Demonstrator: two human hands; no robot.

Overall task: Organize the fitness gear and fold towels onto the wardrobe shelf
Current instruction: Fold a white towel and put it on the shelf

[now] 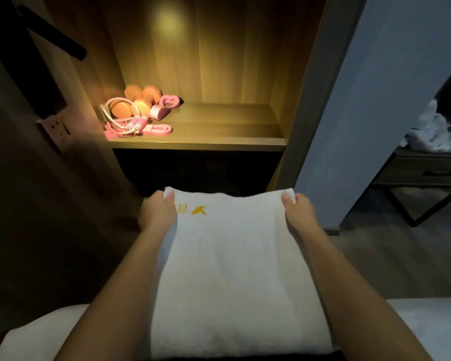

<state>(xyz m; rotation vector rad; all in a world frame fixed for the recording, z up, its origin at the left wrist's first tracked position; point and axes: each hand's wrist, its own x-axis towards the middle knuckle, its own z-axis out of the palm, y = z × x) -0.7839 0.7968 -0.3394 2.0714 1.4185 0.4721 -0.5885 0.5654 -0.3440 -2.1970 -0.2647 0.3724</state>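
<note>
White bedding [31, 334] runs along the near edge, left and right of both forearms. A white towel [232, 269], folded flat, is held out in front of the person, between the bedding and the wardrobe and lower than the shelf. It has a yellow logo [199, 210] near the far-left corner. Left hand [157, 213] pinches the far-left corner, thumb on top, fingers curled under the edge. Right hand [300, 213] has the same grip on the far-right corner. Both sets of fingers are closed on the towel, and its far edge sags a little between them.

Past the towel is a lit wooden shelf [219, 138] in the wardrobe. The fitness gear is bunched at its far-left end. A pink jump rope [123, 125] lies nearest the front edge, touching a flat pink band [160, 129]. Orange dumbbells [137, 100] sit behind it, and a pink heart-shaped grip [167, 101] is just right of them. The rest of the shelf is bare wood.

On the left wall there is a wall socket [57, 128]. At far right, past the wardrobe side panel [305, 113], a dark desk [422, 174] with a drawer carries a crumpled white cloth [432, 131].
</note>
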